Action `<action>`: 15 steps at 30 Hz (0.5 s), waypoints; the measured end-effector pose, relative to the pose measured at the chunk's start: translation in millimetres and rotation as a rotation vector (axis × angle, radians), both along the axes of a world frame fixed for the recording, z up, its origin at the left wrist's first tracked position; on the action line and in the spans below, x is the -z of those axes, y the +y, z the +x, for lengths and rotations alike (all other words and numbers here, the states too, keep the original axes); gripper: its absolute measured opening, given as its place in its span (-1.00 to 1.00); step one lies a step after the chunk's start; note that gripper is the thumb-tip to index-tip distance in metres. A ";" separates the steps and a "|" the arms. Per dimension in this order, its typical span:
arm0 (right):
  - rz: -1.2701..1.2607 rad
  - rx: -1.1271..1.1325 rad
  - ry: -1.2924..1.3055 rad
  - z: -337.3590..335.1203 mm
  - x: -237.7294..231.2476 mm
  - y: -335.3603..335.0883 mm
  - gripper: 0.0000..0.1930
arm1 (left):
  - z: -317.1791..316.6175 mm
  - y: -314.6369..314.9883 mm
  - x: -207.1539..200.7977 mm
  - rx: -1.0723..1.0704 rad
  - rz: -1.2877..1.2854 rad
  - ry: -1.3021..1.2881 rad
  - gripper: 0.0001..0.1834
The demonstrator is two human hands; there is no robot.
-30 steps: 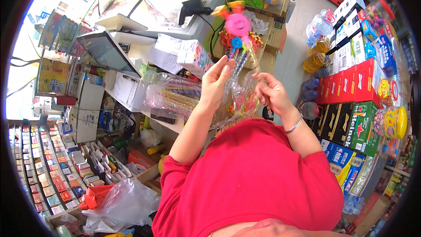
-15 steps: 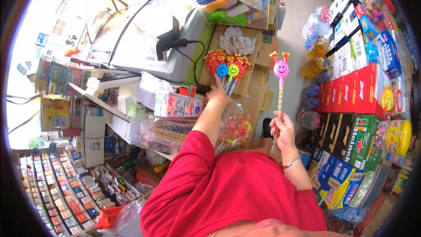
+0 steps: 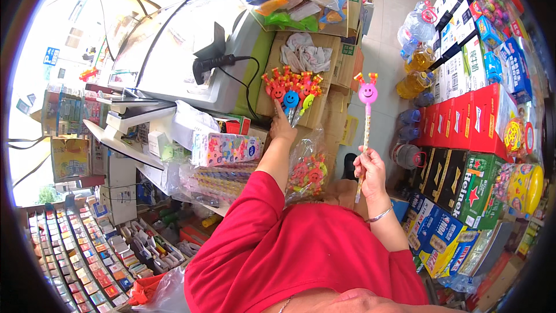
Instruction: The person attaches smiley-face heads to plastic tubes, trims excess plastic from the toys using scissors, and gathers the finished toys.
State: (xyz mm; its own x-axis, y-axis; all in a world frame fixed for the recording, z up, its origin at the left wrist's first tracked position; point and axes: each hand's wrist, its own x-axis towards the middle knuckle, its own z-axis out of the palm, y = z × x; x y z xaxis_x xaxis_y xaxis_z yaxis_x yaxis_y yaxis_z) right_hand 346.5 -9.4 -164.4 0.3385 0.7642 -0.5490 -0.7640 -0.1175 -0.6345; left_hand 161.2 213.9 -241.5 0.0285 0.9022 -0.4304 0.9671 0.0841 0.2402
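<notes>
My right hand (image 3: 370, 174) is closed around the lower part of a thin, patterned stick. The stick stands nearly upright, and its top is a pink smiley head (image 3: 367, 93) with two small red-and-yellow tips. My left hand (image 3: 282, 129) stretches its index finger up against a bunch of similar smiley sticks (image 3: 291, 99) on the cardboard; its other fingers are partly hidden. Blue, red and yellow-green faces show in that bunch. Beside my left forearm, a clear plastic bag (image 3: 308, 169) contains more smiley heads, and another pack (image 3: 217, 181) contains patterned sticks.
A crumpled white cloth (image 3: 304, 52) lies behind the bunch. A black scanner (image 3: 214, 65) with a cable rests on the glass case to the left. A tissue pack (image 3: 225, 148) is near my left forearm. Stacked boxes (image 3: 457, 119) and bottles (image 3: 414, 84) line the right.
My left hand has shifted slightly left and its finger now lies against the bunch's left side. The yellow-green face has turned and tilted right. The pink-headed stick stays in my right hand.
</notes>
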 end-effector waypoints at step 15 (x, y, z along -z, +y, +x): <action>-0.085 -0.067 -0.096 -3.0 8.8 -23.6 -0.79 | -0.9 -3.6 15.1 -0.109 0.031 -0.129 0.17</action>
